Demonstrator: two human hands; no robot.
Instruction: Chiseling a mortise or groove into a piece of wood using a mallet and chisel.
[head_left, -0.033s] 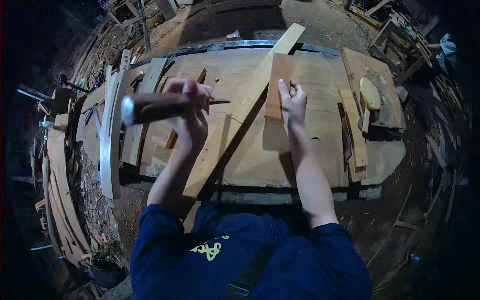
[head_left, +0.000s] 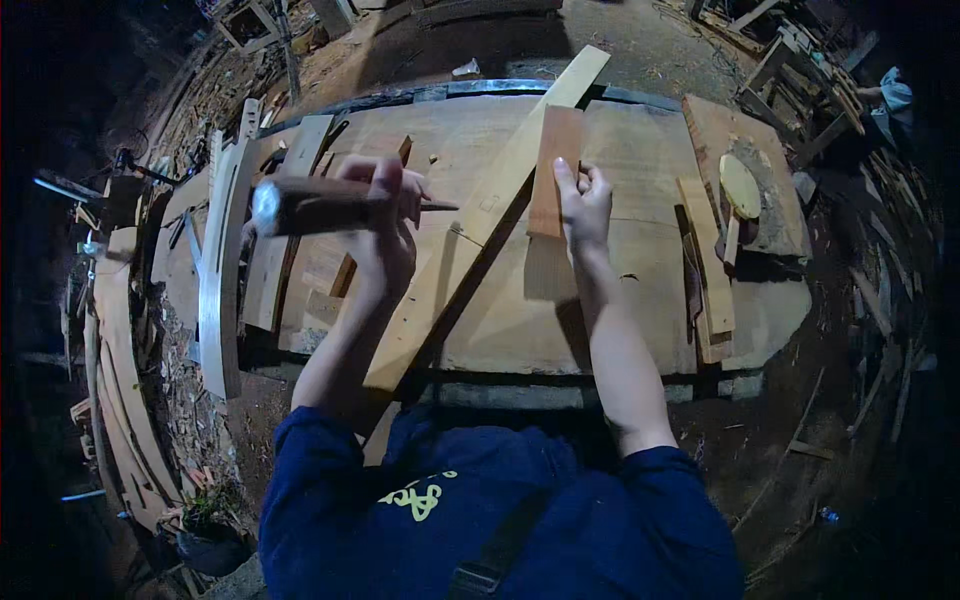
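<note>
My left hand (head_left: 385, 215) is closed round the thick dark wooden handle of a chisel (head_left: 315, 207). Its shiny butt points left, and its narrow dark blade sticks out to the right, above the bench. In my right hand (head_left: 586, 205) is a short reddish-brown wooden board (head_left: 555, 175), gripped at its right edge with the thumb on top. Between the hands a long pale plank (head_left: 440, 275) lies slantwise on the bench, with a small rectangular outline on its face. The reddish board overlaps part of this plank in view.
The broad wooden bench top (head_left: 630, 310) carries several timber pieces (head_left: 290, 230) at the left. A narrow pale strip (head_left: 708, 260) and a mallet-like piece with a rounded head (head_left: 738, 187) lie at the right. Wood scraps surround the bench; another person's arm (head_left: 870, 92) shows far right.
The chisel and its handle have shifted very slightly right and turned a little in my left hand. The reddish board has barely moved.
</note>
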